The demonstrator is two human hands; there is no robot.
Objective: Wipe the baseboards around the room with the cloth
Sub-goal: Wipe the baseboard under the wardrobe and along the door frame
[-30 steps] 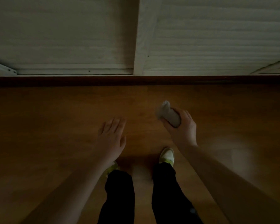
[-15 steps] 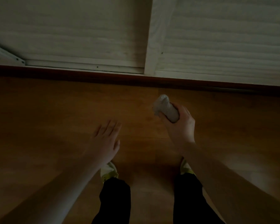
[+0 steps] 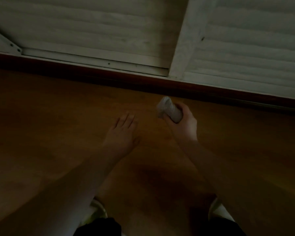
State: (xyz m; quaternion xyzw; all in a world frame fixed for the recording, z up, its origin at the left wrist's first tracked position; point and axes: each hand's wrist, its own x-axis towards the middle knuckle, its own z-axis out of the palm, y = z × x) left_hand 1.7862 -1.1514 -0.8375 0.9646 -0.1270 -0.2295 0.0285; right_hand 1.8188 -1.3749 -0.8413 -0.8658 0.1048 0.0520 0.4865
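The dark reddish baseboard (image 3: 143, 82) runs aslant across the dim view, with white louvered doors (image 3: 92, 26) rising directly behind it and the brown wooden floor (image 3: 49, 116) spreading out on its near side. The right hand (image 3: 184, 121) hovers just short of the baseboard, its fingers curled round a rolled pale cloth (image 3: 169, 108) whose free end points toward the baseboard (whether it touches the wood cannot be told). The left hand (image 3: 124, 132) hangs farther back from the baseboard, over the floor, its fingers straight, close together and holding nothing. Well back from the baseboard, at the lower edge, a pale shoe (image 3: 97, 210) and dark trouser legs (image 3: 99, 227) show beneath the forearms.
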